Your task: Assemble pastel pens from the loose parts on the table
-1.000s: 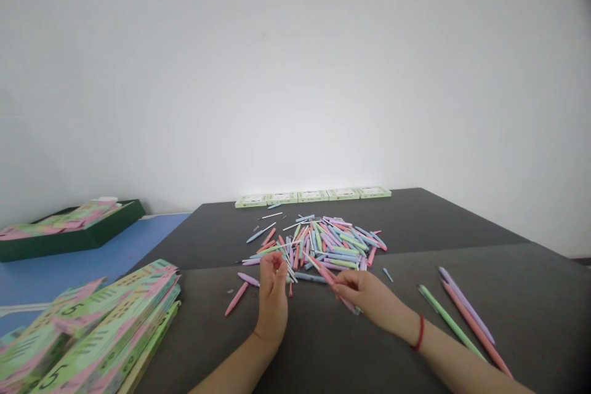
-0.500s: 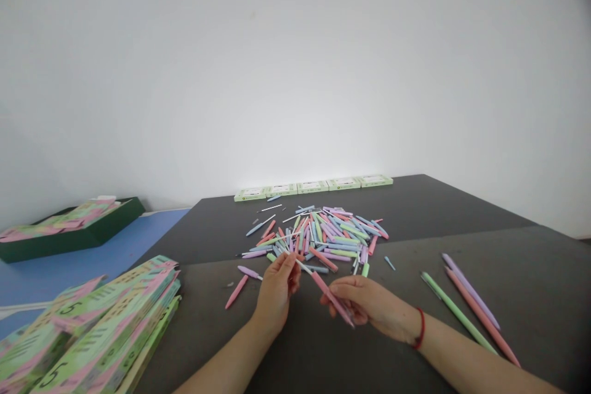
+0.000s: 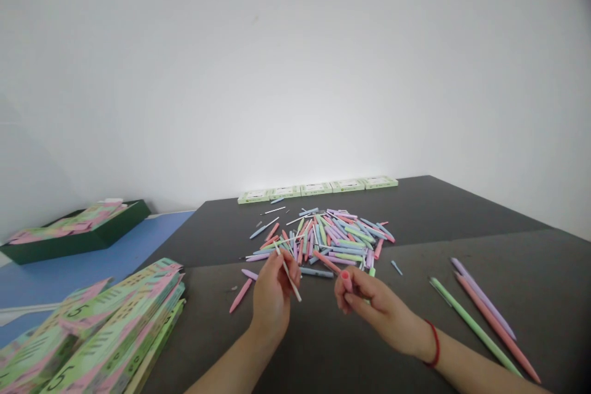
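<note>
My left hand [image 3: 273,289] is closed round a thin white pen refill [image 3: 290,275], which slants down to the right out of the fingers. A short way to the right, my right hand [image 3: 369,295] pinches a pink pen barrel [image 3: 346,281] with its round open end turned toward me. Refill and barrel are apart. Just beyond both hands spreads a pile of pastel pen parts [image 3: 339,240] in pink, purple, blue and green, with white refills among them. A pink pen part [image 3: 241,295] lies left of my left hand.
Several whole pens, one of them green [image 3: 475,324], lie at the right. Flat green boxes [image 3: 316,189] line the table's far edge. Stacked printed packs [image 3: 106,332] fill the near left. A dark green tray [image 3: 111,225] of packs stands on a blue surface [image 3: 161,235].
The white refill has come out of the pink barrel and is in my left hand. My right hand has turned the barrel so its open end faces me.
</note>
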### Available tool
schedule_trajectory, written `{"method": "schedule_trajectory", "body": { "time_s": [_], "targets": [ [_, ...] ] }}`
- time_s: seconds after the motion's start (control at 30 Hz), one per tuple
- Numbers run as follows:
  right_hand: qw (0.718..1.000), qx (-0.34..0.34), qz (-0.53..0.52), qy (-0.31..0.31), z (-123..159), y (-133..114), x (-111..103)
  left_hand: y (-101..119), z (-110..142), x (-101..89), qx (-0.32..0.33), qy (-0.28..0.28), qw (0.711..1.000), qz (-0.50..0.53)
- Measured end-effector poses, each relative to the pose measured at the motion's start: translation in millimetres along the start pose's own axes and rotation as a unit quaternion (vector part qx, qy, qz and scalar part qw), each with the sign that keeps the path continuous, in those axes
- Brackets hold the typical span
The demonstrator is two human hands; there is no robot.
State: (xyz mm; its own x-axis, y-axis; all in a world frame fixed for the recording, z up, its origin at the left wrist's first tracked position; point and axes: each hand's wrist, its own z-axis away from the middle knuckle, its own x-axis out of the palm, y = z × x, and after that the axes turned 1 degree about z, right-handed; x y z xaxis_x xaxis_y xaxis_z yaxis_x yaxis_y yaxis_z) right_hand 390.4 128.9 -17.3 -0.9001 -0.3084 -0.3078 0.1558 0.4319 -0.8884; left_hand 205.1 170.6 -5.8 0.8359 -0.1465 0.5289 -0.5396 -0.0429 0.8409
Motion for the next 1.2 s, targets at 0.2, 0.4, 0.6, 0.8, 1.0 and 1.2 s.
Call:
{"method": "schedule_trajectory", "body": {
  "time_s": [0.2, 0.4, 0.6, 0.8, 1.0, 1.2],
  "targets": [
    [0.991, -0.105, 0.086, 0.01, 6, -9, -1, 0, 34, 23.7, -0.01, -0.12, 0.991, -0.051],
    [0.991, -0.118, 0.055, 0.003, 11, -13, 4, -1, 44, 27.1, -0.001, -0.149, 0.986, -0.075],
    [0.994, -0.1, 0.038, -0.013, 14, -11, 7, 3, 44, 31.0, 0.052, -0.121, 0.987, -0.09],
    [0.999, 0.032, 0.008, -0.041, 9, -10, 21, 33, 39, 42.0, 0.12, -0.067, 0.99, -0.029],
    [0.99, 0.075, -0.102, -0.064, 5, -3, 31, 44, 39, 50.3, 0.083, -0.064, 0.993, 0.055],
    [0.992, 0.069, -0.071, -0.076, 5, -7, 32, 38, 36, 45.1, 0.081, -0.062, 0.994, 0.031]
  ]
}}
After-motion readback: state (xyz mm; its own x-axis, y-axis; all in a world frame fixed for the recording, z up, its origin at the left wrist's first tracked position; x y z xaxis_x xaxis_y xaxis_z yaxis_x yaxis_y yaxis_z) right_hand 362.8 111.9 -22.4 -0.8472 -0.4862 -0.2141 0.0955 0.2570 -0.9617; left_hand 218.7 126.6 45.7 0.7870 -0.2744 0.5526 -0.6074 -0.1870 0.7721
